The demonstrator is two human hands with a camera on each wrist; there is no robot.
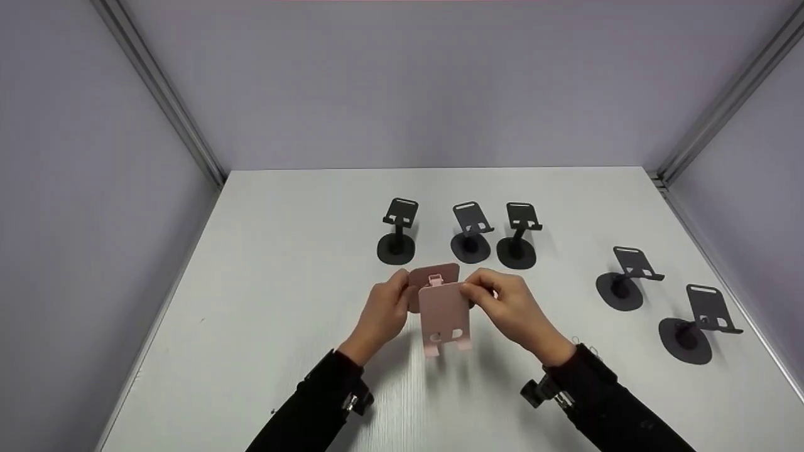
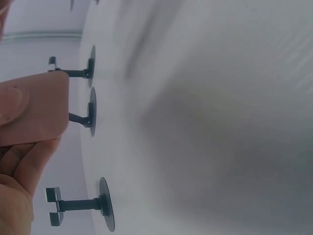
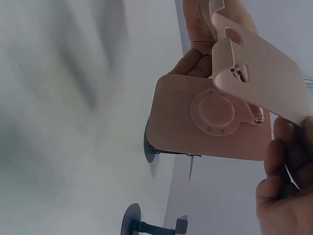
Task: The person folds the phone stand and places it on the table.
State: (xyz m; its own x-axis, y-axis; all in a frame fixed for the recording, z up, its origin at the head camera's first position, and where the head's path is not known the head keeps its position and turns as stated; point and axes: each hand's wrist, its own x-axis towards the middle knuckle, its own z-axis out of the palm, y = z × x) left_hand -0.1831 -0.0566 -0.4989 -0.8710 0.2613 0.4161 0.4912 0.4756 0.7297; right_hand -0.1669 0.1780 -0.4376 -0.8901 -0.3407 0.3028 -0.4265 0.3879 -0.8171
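Observation:
A pink phone stand is held between both hands above the white table. My left hand grips the edge of its flat base plate from the left. On the other side my right hand pinches the upper right corner of the phone rest, with thumb and fingers at the edge. The rest hangs in front of the base, its two hooks at the bottom. In the right wrist view the base shows a round hinge disc, and a folding arm links it to the rest.
Three black phone stands stand in a row behind the hands: left, middle and right. Two more black stands are at the right, one nearer the row and one by the table's right edge. Pale panels enclose the table.

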